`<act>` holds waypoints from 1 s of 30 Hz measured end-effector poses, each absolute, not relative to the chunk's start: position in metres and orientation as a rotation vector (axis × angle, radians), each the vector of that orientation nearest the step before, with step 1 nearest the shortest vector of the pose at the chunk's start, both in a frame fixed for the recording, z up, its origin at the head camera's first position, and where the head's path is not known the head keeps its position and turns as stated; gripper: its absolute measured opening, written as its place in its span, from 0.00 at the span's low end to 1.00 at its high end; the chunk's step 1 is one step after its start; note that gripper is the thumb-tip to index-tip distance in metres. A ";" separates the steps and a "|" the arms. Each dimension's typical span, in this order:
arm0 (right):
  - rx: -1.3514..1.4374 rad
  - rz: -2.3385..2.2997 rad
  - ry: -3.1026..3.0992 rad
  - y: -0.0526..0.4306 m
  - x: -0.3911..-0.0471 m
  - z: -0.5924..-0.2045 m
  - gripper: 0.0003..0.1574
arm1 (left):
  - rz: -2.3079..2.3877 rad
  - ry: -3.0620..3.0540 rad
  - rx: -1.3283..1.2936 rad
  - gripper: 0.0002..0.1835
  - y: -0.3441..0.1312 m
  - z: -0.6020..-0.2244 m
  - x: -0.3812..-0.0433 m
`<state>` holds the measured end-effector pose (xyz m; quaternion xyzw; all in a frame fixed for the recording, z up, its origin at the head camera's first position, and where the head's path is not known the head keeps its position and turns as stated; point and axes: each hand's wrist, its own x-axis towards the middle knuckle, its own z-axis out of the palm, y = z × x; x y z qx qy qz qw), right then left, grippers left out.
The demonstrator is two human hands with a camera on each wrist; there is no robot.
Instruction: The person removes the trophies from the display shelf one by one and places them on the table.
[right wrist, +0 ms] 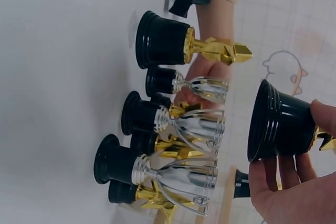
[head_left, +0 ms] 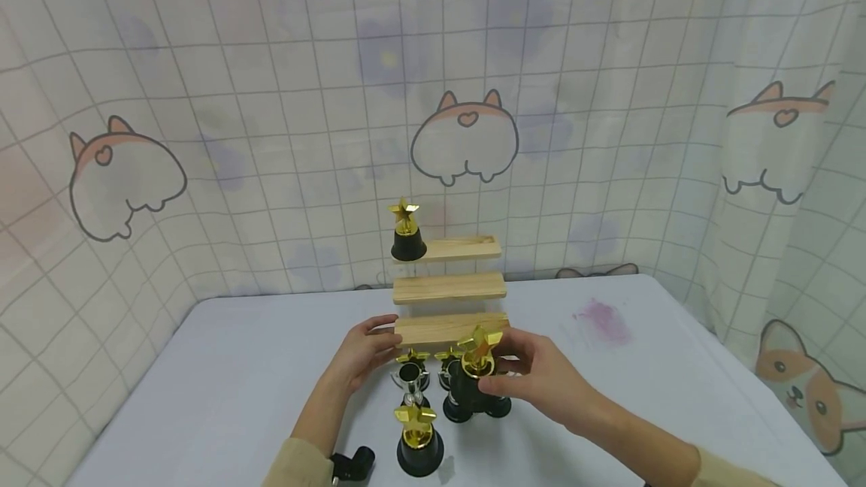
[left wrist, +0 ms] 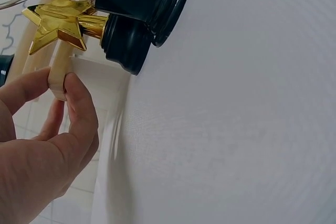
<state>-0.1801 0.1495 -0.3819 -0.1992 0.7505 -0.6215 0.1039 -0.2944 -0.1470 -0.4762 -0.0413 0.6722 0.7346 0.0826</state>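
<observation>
My right hand [head_left: 541, 378] grips the black base of a gold star trophy [head_left: 464, 389], held up above the table in front of the shelf. In the right wrist view, the thumb and fingers wrap this trophy's black base [right wrist: 281, 121]. My left hand [head_left: 365, 352] pinches the left end of the lowest wooden shelf board [head_left: 440, 331]; the left wrist view shows thumb and fingertips on the board's end [left wrist: 59, 80]. Nearby on the table stand another gold star trophy [head_left: 419, 453], silver cup trophies [right wrist: 194, 179] and smaller star trophies [right wrist: 157, 198], partly hidden behind one another.
A star trophy [head_left: 408, 246] stands at the left end of the top board [head_left: 467, 249]. The middle board [head_left: 449, 288] lies between top and bottom. A small black object [head_left: 355, 464] is by my left forearm. A patterned curtain [head_left: 304, 134] hangs behind the white table [head_left: 223, 374].
</observation>
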 end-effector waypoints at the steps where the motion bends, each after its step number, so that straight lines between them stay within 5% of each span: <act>1: -0.608 -1.824 2.219 0.149 -0.179 -0.383 0.31 | 2.195 2.008 -0.124 0.27 -0.147 -0.476 -0.294; 30: -0.474 -1.810 2.060 0.142 -0.162 -0.426 0.31 | 2.203 2.004 -0.085 0.28 -0.148 -0.477 -0.295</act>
